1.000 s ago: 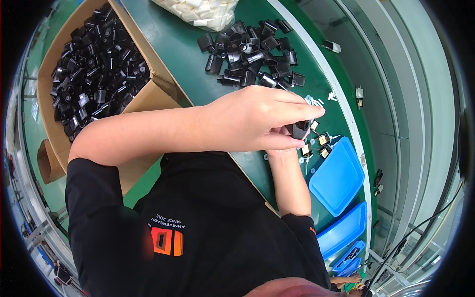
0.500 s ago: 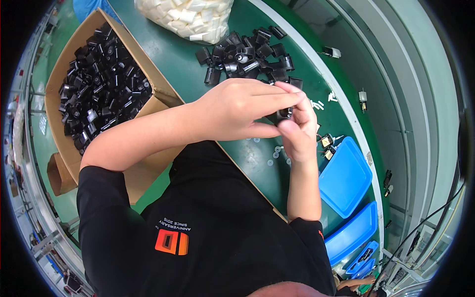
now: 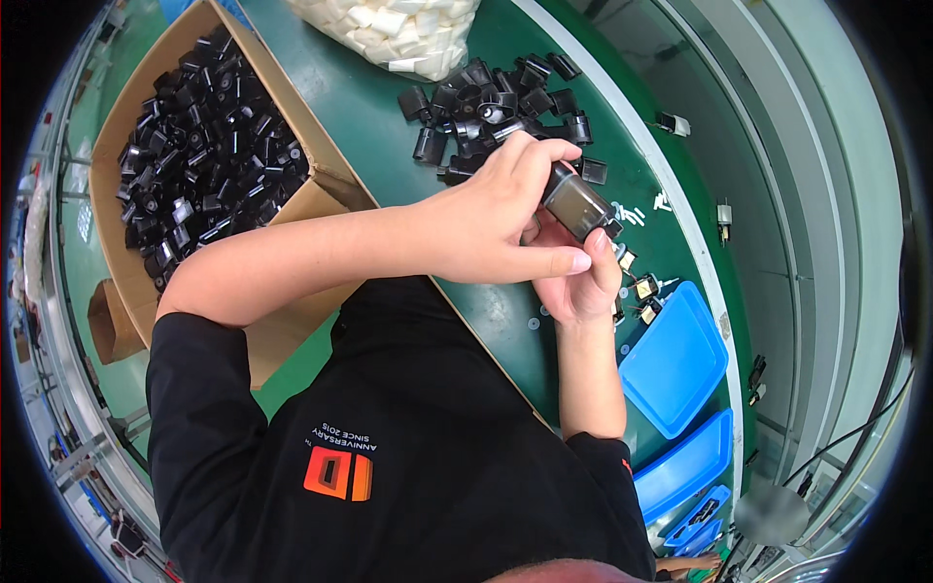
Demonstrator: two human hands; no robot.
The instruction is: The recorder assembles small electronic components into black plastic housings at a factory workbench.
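A smoky, see-through black plastic housing is tilted between my two hands, over the green table. My left hand comes across from the left. Its fingers curl over the housing's upper end, and its thumb stretches toward the lower end. From below, my right hand holds the lower end, its thumb beside a small black end piece; its other fingers are partly hidden behind the housing and my left hand. Just beyond my hands lies a loose pile of similar black plastic housings.
At left stands a cardboard box full of small black plastic parts. A clear bag of white pieces sits at the back. Blue trays line the right, near small metal parts and white bits.
The housing, mostly covered by my fingers before, now shows its whole side. My left thumb has moved over toward its lower end, and my right hand has dropped slightly.
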